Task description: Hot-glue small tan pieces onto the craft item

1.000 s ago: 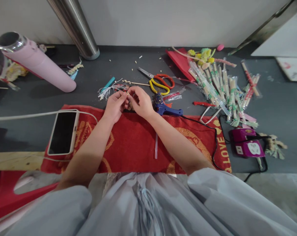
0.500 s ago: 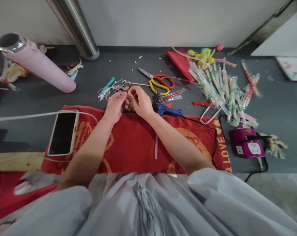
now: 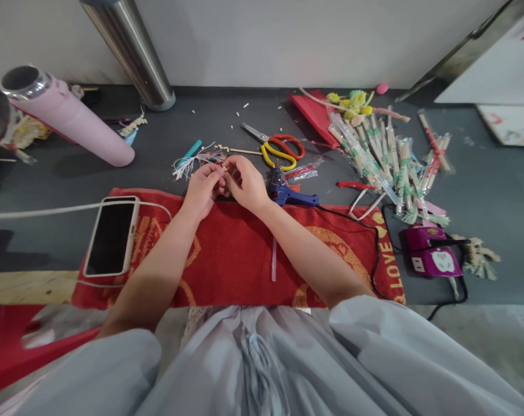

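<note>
My left hand [image 3: 204,188] and my right hand [image 3: 247,184] meet above the far edge of a red towel [image 3: 236,254]. The fingers of both are pinched together around a tiny pale piece [image 3: 225,169], too small to name and mostly covered by the fingertips. Just beyond the left hand lie a bundle of white strings [image 3: 187,166] and a teal stick [image 3: 191,149]. A blue glue gun [image 3: 287,193] rests right of my right hand, with scissors [image 3: 279,151] with red and yellow handles behind it. A thin wooden stick [image 3: 245,151] lies past the fingertips.
A phone [image 3: 111,238] lies on the towel's left side. A pink tumbler [image 3: 71,118] and a steel tumbler [image 3: 144,69] are at the back left. Wrapped sticks [image 3: 381,153] pile up at right, near a purple power block [image 3: 433,251] with a black cord. A clear glue stick [image 3: 274,260] lies nearer me.
My hands stay together in nearly the same place, with slight finger movement around the tiny piece. The whole view has shifted slightly; the objects on the table lie as before.
</note>
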{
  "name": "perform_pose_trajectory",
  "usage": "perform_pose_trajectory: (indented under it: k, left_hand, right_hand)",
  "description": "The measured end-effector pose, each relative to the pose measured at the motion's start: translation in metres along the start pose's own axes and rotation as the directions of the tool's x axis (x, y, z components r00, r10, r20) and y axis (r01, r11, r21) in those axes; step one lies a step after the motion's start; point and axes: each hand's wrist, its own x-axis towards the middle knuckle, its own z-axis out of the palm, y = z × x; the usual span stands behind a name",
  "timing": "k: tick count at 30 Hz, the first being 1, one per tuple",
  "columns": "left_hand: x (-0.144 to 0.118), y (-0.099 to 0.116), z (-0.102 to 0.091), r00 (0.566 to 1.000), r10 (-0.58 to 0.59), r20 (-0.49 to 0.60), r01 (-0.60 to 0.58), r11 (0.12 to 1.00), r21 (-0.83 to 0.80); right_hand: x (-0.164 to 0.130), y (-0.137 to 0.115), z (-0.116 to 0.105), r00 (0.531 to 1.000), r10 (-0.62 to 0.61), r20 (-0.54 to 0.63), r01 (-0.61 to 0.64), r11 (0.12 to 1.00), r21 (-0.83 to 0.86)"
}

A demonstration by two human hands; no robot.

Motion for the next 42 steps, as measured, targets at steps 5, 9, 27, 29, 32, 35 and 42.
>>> perform_pose_trajectory:
  k: [5,9,27,29,32,35,42]
  left_hand:
    - [-0.001,0.003,0.002,1.000,-0.017,-0.026,0.016,0.999,-0.028]
    - [-0.002,0.005,0.001,0.999,-0.018,-0.028,0.015,0.997,-0.081]
    - [0.001,0.001,-0.001,0.999,-0.021,-0.030,0.018,0.996,-0.082]
    - [0.002,0.000,-0.002,1.000,-0.018,-0.024,0.016,0.997,-0.069]
    - [0.002,-0.002,-0.004,1.000,0.000,-0.012,0.000,0.998,-0.063]
    - [0.002,-0.002,-0.004,1.000,0.015,-0.010,-0.016,0.998,-0.068]
    - [0.001,0.000,-0.001,1.000,0.004,-0.018,-0.005,0.998,-0.057]
  right_hand:
    - [0.005,-0.009,-0.004,0.997,0.070,0.018,-0.070,0.997,0.015]
    - [0.012,-0.018,-0.021,0.985,0.150,0.079,-0.144,0.986,-0.084]
    - [0.010,-0.030,-0.142,0.683,0.682,0.263,-0.138,0.474,-0.870]
    - [0.012,-0.031,-0.135,0.632,0.722,0.281,-0.126,0.454,-0.882]
    - [0.015,-0.032,-0.124,0.561,0.770,0.305,-0.121,0.440,-0.890]
    - [0.017,-0.031,-0.116,0.530,0.791,0.305,-0.138,0.435,-0.890]
    - [0.016,-0.030,-0.113,0.538,0.783,0.313,-0.108,0.432,-0.895]
